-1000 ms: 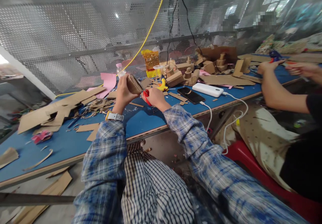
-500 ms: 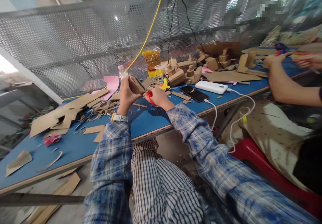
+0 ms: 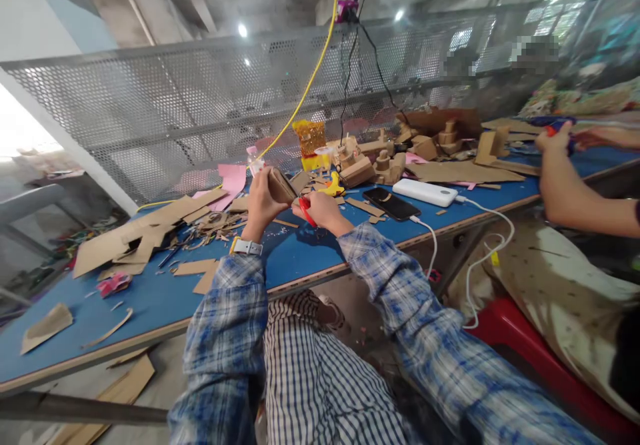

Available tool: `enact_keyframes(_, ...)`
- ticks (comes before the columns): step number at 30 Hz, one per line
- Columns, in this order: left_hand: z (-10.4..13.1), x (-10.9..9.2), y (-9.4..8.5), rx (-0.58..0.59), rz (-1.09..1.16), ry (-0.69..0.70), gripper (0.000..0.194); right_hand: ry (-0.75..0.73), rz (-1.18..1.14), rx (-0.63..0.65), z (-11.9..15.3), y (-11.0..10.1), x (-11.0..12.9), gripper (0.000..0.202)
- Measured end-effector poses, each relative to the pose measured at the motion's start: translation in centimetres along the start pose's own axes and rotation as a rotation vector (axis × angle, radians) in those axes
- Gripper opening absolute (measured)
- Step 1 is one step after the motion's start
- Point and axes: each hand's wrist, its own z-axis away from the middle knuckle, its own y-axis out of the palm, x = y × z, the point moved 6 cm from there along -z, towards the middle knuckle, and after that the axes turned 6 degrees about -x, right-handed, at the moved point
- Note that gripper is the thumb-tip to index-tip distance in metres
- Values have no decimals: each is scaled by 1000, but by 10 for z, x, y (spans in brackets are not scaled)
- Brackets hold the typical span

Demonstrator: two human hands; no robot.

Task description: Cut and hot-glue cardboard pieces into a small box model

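Observation:
My left hand (image 3: 262, 199) is closed around a folded-looking piece of brown cardboard (image 3: 281, 186), held up above the blue table (image 3: 300, 258). In my right hand (image 3: 323, 210) are red-handled scissors (image 3: 307, 211), the fingers wrapped round the handles. The scissors' blades point at the cardboard's right edge; whether they are cutting into it I cannot make out. Just beyond my right hand lies a yellow tool (image 3: 333, 185), partly hidden. Cardboard scraps (image 3: 210, 221) are heaped to the left of my left hand.
A black phone (image 3: 391, 203) and a white power bank (image 3: 425, 192) with white cables lie to the right. Behind them stand cardboard constructions (image 3: 390, 165). A yellow cable (image 3: 310, 91) hangs over the table. At far right, another person's hand (image 3: 556, 139) grips a blue tool.
The camera view has tilted up, so everything sits lower in the picture. My hands keep the same hold. The other person's hands at the right have shifted slightly.

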Motion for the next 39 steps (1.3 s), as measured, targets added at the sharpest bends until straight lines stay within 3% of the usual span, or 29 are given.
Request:
enact_keyframes(10,1,-2,3,32,-13,42,99,-12,43,56,2,0,4,53)
enact_keyframes(16,4,2,4,1,1,12,101,-23,83,-14,-4,1,-1,46)
enact_keyframes(26,4,3,7,18,-7,-25,102,49,86,-15,-3,0,-2,45)
enact_keyframes(39,4,2,13,40,11,6,105,-12,65,-26,-6,7,-5,43)
